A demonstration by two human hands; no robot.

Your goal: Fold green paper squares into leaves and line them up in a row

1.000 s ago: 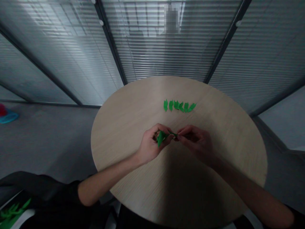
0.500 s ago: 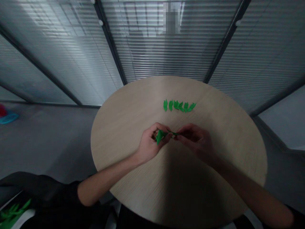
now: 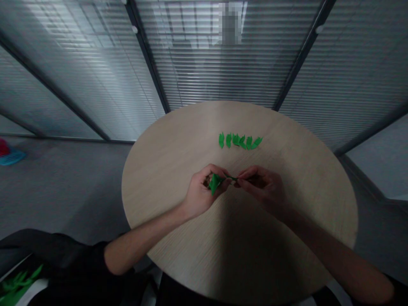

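Over the middle of the round table, my left hand (image 3: 202,189) is closed in a pinch on a green leaf-like piece (image 3: 214,183), whose wider end shows at the palm side. A thin dark green stem runs from it to the right. My right hand (image 3: 263,183) pinches the far end of that stem between thumb and fingertips. The two hands face each other, with a small gap between their fingertips. Beyond them on the table lies a row of several green leaf-like pieces (image 3: 239,141), set side by side.
The round wooden table (image 3: 165,170) stands before a glass partition with blinds (image 3: 219,76). At the lower left, more green leafy pieces (image 3: 21,282) sit in something partly cut off. A red and blue object (image 3: 11,155) lies on the floor at far left.
Hardly anything differs. The green piece in my left hand has turned slightly, and my fingers have shifted a little along the stem. The row on the table is unmoved.
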